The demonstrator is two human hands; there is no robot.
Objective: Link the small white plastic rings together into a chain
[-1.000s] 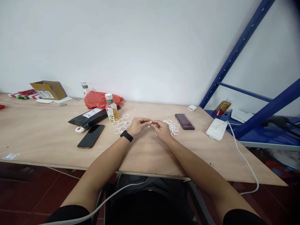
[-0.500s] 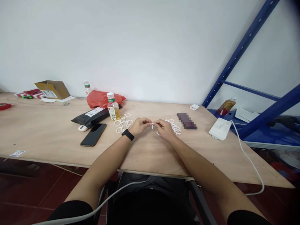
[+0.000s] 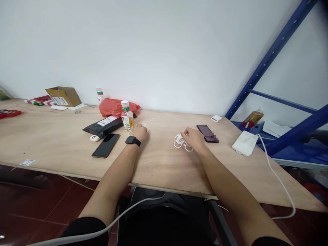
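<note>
1. Plywood table (image 3: 164, 164) against a plain white wall, near edge running under both forearms.
2. Left hand (image 3: 139, 132): palm down, fingers curled over a cluster of white rings (image 3: 144, 125), mostly hidden beneath; gripping or only resting, cannot tell.
3. Just left of that hand: tea bottle (image 3: 126, 116), upright; black parcel bag (image 3: 102, 125) and black phone (image 3: 106, 145) further left.
4. Right hand (image 3: 193, 137): fingers bent down onto a second ring pile (image 3: 180, 142), spilling out at its left; holding or merely touching, cannot tell.
5. Dark phone (image 3: 208, 133) just right of it; white charger (image 3: 245, 142) further right, close to the table's side edge.
6. Bare wood between the two hands and back toward the near edge.
</note>
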